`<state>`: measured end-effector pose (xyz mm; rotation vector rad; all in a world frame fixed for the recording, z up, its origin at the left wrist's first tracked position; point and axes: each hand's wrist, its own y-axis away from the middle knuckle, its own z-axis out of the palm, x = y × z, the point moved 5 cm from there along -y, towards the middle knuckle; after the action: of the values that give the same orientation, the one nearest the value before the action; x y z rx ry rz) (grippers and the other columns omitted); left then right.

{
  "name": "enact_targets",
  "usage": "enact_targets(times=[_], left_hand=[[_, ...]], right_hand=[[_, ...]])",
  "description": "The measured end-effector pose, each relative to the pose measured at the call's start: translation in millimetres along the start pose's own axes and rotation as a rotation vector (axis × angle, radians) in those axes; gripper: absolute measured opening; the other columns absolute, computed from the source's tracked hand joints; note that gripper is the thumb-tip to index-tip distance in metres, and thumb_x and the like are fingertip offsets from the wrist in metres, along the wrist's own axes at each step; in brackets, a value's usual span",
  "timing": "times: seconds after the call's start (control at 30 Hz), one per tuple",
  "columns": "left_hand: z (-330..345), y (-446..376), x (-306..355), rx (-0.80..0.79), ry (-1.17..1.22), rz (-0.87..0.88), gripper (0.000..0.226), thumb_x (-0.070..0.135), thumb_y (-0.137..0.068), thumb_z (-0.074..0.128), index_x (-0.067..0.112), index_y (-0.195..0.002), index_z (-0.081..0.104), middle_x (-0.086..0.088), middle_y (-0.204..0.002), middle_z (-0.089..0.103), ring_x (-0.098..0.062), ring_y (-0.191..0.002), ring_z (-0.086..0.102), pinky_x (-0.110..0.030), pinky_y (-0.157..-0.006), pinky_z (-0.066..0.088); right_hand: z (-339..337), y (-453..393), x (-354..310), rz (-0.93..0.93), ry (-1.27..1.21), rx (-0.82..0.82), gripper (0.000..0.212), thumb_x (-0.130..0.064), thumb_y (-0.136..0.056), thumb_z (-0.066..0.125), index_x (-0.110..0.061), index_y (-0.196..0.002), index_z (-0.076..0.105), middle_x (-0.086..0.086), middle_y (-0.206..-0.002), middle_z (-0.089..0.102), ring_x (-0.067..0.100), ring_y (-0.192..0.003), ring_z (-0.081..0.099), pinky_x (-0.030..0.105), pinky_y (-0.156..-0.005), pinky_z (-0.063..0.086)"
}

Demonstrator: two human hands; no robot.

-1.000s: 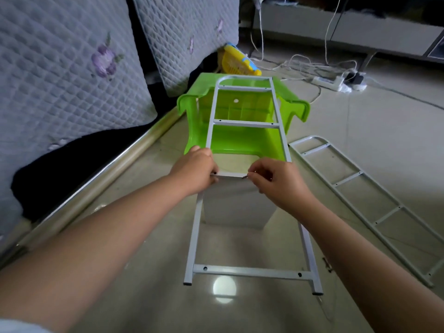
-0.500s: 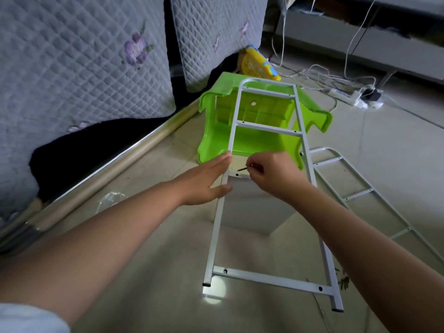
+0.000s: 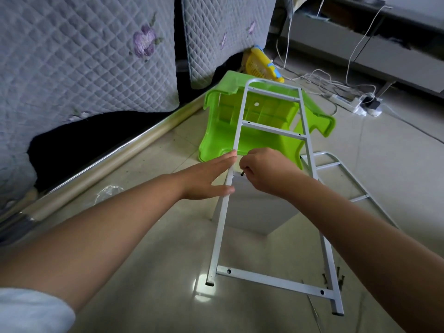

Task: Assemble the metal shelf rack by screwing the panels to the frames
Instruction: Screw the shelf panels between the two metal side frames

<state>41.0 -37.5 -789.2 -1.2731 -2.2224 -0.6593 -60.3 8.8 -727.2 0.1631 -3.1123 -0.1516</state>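
A white ladder-shaped metal frame (image 3: 272, 130) leans from the floor up onto an overturned green plastic stool (image 3: 218, 138). A grey shelf panel (image 3: 254, 212) stands beneath the frame's middle rung. My left hand (image 3: 211, 179) lies with straight fingers against the frame's left rail. My right hand (image 3: 266, 171) pinches a small dark screw (image 3: 242, 174) at the panel's top left corner, by the rung. A second frame (image 3: 336, 174) lies flat on the floor to the right, partly hidden by my right arm.
Several loose dark screws (image 3: 332, 280) lie on the tile by the frame's lower right leg. Quilted cushions (image 3: 79, 54) and a metal-edged sofa base run along the left. A yellow basket (image 3: 259, 64), cables and a power strip (image 3: 355, 104) sit at the back. A crumpled plastic bag (image 3: 108, 192) lies left.
My left hand went from gripping the frame's left rail to lying with straight fingers against it. My right hand shifted left with the screw to the panel's left corner. The view shifted left.
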Motion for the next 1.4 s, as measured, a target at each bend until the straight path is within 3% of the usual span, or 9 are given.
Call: enact_targets(times=[0.17, 0.37, 0.73, 1.0, 1.17, 1.3, 1.4], left_hand=[[-1.5, -0.6, -8.5, 0.023, 0.008, -0.025, 0.069, 0.023, -0.096, 0.046, 0.025, -0.149, 0.001, 0.013, -0.156, -0.007, 0.0, -0.142, 0.0, -0.019, -0.112, 0.01], [-3.9, -1.8, -11.0, 0.035, -0.021, -0.032, 0.069, 0.025, -0.096, 0.047, 0.026, -0.149, 0.003, 0.014, -0.156, -0.004, -0.002, -0.143, 0.003, -0.026, -0.117, 0.013], [-7.9, -3.9, -8.4, 0.031, -0.019, -0.046, 0.069, 0.022, -0.095, 0.047, 0.025, -0.149, 0.006, 0.011, -0.157, -0.002, -0.003, -0.143, 0.004, -0.02, -0.111, 0.012], [-6.2, -3.9, -8.4, 0.041, 0.012, -0.05, 0.068, 0.022, -0.095, 0.047, 0.025, -0.149, 0.006, 0.012, -0.156, -0.002, -0.001, -0.142, 0.002, -0.014, -0.109, 0.009], [-6.4, -4.2, -8.9, 0.043, 0.007, -0.057, 0.068, 0.024, -0.096, 0.047, 0.025, -0.149, 0.005, 0.013, -0.156, -0.002, 0.0, -0.142, 0.002, -0.012, -0.106, 0.008], [-5.7, -3.7, -8.9, 0.046, 0.009, -0.057, 0.068, 0.023, -0.096, 0.046, 0.025, -0.15, 0.006, 0.012, -0.156, -0.002, 0.0, -0.142, 0.002, -0.013, -0.108, 0.008], [-4.8, -3.2, -8.0, 0.051, 0.0, -0.057, 0.067, 0.022, -0.096, 0.046, 0.024, -0.15, 0.006, 0.011, -0.157, -0.002, -0.001, -0.143, 0.002, -0.016, -0.11, 0.009]], right_hand=[[3.4, -3.8, -0.5, 0.012, 0.005, -0.013, 0.024, -0.012, -0.09, 0.043, -0.011, -0.102, 0.063, 0.008, -0.101, 0.059, 0.029, -0.093, 0.058, 0.035, -0.073, 0.05], [7.8, -0.9, 4.1, 0.044, -0.065, -0.006, 0.024, -0.017, -0.091, 0.046, -0.014, -0.104, 0.066, 0.009, -0.1, 0.062, 0.029, -0.096, 0.057, 0.036, -0.076, 0.05], [8.8, -3.9, 0.1, 0.057, -0.018, -0.056, 0.022, -0.014, -0.091, 0.043, -0.011, -0.094, 0.064, 0.01, -0.095, 0.06, 0.03, -0.09, 0.057, 0.032, -0.07, 0.046], [8.9, -7.7, 4.6, 0.169, -0.063, -0.085, 0.021, -0.018, -0.092, 0.045, -0.01, -0.09, 0.065, 0.011, -0.085, 0.058, 0.03, -0.083, 0.055, 0.029, -0.064, 0.041], [9.2, -9.2, 5.5, 0.117, -0.083, -0.102, 0.019, -0.007, -0.086, 0.046, -0.019, -0.071, 0.045, 0.005, -0.078, 0.049, 0.027, -0.078, 0.051, 0.034, -0.068, 0.047], [7.7, -8.9, 2.9, 0.063, -0.064, -0.103, 0.016, -0.008, -0.086, 0.047, -0.019, -0.076, 0.052, 0.004, -0.08, 0.049, 0.03, -0.085, 0.056, 0.037, -0.072, 0.05], [6.0, -6.8, -1.3, 0.006, -0.031, -0.106, 0.015, -0.01, -0.09, 0.044, -0.009, -0.091, 0.06, 0.007, -0.086, 0.049, 0.027, -0.088, 0.055, 0.033, -0.069, 0.043]])
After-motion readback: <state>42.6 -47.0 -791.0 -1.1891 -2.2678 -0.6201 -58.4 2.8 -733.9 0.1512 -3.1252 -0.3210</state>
